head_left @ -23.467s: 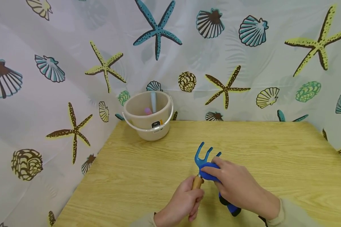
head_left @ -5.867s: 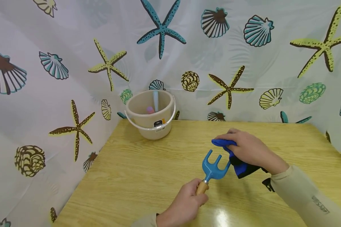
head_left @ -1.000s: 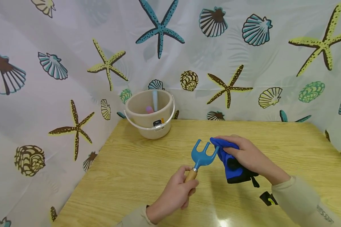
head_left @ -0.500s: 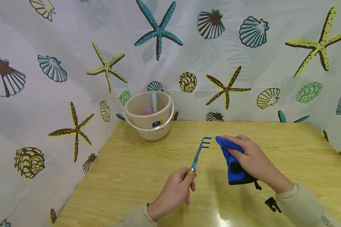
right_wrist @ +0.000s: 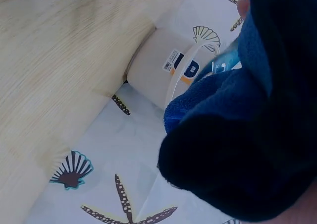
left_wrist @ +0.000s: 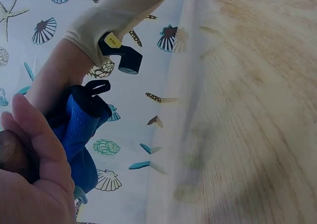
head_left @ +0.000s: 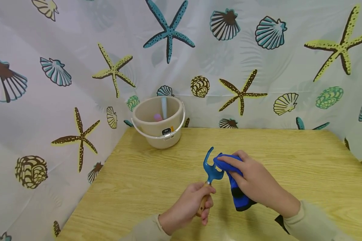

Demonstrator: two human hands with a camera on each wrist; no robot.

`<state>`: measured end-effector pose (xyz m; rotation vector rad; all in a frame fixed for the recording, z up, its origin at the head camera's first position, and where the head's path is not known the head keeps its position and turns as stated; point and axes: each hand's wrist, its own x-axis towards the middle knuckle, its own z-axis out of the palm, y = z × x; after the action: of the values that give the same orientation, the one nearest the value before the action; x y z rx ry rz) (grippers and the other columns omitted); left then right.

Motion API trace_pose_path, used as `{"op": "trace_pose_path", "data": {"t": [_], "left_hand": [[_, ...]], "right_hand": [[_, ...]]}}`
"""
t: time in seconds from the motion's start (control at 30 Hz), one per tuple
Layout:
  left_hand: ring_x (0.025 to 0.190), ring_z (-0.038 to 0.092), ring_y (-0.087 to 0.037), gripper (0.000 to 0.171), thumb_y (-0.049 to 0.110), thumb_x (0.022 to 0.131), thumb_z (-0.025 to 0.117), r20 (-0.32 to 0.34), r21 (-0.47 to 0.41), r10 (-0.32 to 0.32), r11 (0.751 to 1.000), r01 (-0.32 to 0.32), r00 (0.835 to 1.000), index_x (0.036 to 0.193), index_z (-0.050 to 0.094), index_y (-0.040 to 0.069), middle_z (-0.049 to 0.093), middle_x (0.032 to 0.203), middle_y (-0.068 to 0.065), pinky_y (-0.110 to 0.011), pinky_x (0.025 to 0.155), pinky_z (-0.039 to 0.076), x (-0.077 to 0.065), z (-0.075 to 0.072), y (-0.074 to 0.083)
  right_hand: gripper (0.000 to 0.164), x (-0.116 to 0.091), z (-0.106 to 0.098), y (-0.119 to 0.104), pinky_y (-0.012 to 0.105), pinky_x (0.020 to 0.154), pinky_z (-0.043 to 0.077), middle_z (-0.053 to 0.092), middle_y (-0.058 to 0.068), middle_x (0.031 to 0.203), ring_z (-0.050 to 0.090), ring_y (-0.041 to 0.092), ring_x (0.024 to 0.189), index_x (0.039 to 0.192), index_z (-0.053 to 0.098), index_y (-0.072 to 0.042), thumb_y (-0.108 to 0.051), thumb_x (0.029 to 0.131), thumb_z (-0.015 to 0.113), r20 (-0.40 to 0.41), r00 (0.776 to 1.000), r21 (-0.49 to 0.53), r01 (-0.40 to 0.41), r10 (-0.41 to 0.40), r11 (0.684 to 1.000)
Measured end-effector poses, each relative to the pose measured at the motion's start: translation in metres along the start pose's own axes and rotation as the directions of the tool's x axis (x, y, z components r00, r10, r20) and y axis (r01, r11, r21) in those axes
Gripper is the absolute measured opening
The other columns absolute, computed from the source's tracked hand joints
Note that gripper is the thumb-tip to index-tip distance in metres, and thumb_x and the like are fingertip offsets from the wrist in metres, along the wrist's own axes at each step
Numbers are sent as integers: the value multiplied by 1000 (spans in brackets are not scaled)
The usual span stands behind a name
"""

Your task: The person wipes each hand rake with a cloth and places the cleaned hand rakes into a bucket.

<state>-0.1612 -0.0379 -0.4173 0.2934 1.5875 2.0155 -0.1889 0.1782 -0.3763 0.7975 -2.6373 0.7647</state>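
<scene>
In the head view my left hand grips the wooden handle of a blue three-tined garden hand rake, raised above the table with its tines away from me. My right hand pinches a blue cloth with black patches and edging, folded over the tines on the right. The leftmost tine stands bare; the others are largely covered. From the left wrist, the cloth hangs beyond my fingers and the handle's end shows in my palm. In the right wrist view the cloth hides most of the rake.
A beige bucket with a clear bail handle stands at the table's back left. It holds a light blue stick and a pink-tipped item. A shell-print curtain encloses the wooden table behind and at both sides.
Half a second ago the cloth was apart from the rake, which was turned edge-on. Now the rake faces up again and my right hand has come left, laying the cloth over its tines.
</scene>
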Motion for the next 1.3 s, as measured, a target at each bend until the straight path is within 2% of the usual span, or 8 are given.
{"op": "trace_pose_path", "data": {"t": [0.27,0.43,0.53,0.77,0.83,1.0,1.13,1.3], "left_hand": [[36,48,-11,22,20,100,40,14,49,-21,999,20,1000,94,52,3,49,56,0,-23,32,48,1,5,-3],[34,46,-12,23,21,100,39,25,67,-10,998,9,1000,87,50,6,48,54,1,-22,29,44,2,4,-4],[33,45,-12,25,21,100,39,15,63,-19,998,18,1000,83,49,6,47,54,2,-22,28,43,3,2,-5],[32,42,-12,24,21,100,38,-1,41,-33,999,33,999,84,49,7,45,52,3,-22,27,40,5,-3,-9],[32,41,-12,23,22,99,38,25,34,-40,999,39,999,85,48,7,45,52,3,-22,27,40,5,-3,-10],[33,42,-12,23,24,99,38,108,26,-61,998,59,992,86,47,8,46,52,4,-21,28,40,5,0,-11],[33,40,-11,22,24,98,39,98,14,-76,997,75,992,86,48,8,44,52,5,-20,28,39,4,1,-10],[33,40,-10,22,25,97,40,77,7,-102,995,102,992,87,49,8,43,53,5,-19,28,39,3,-4,-8]], "right_hand": [[41,4,11,-17,30,53,53,55,5,103,56,15,74,122,64,-26,-12,83,67,47,994,-225,109,-101,968],[36,7,13,-25,33,52,56,56,10,104,58,19,77,117,67,-24,-12,83,65,124,987,-331,141,-105,933],[33,7,12,-26,32,49,55,56,12,103,58,20,74,113,69,-22,-12,82,66,176,982,-375,136,-74,917],[33,5,8,-24,27,39,47,59,15,107,59,22,71,110,71,-22,-10,80,67,230,973,-439,81,25,895],[33,7,9,-27,27,38,47,58,14,107,59,22,72,112,70,-22,-11,81,67,226,974,-434,82,21,897],[37,12,14,-37,33,43,55,56,16,109,60,26,78,114,67,-20,-11,78,68,200,978,-410,139,-60,901],[40,11,16,-37,35,44,56,56,14,107,60,26,80,113,68,-20,-12,74,72,181,981,-439,141,-66,888],[38,4,14,-29,29,39,51,55,12,101,60,24,75,113,69,-21,-11,76,71,182,983,-465,107,-24,879]]}}
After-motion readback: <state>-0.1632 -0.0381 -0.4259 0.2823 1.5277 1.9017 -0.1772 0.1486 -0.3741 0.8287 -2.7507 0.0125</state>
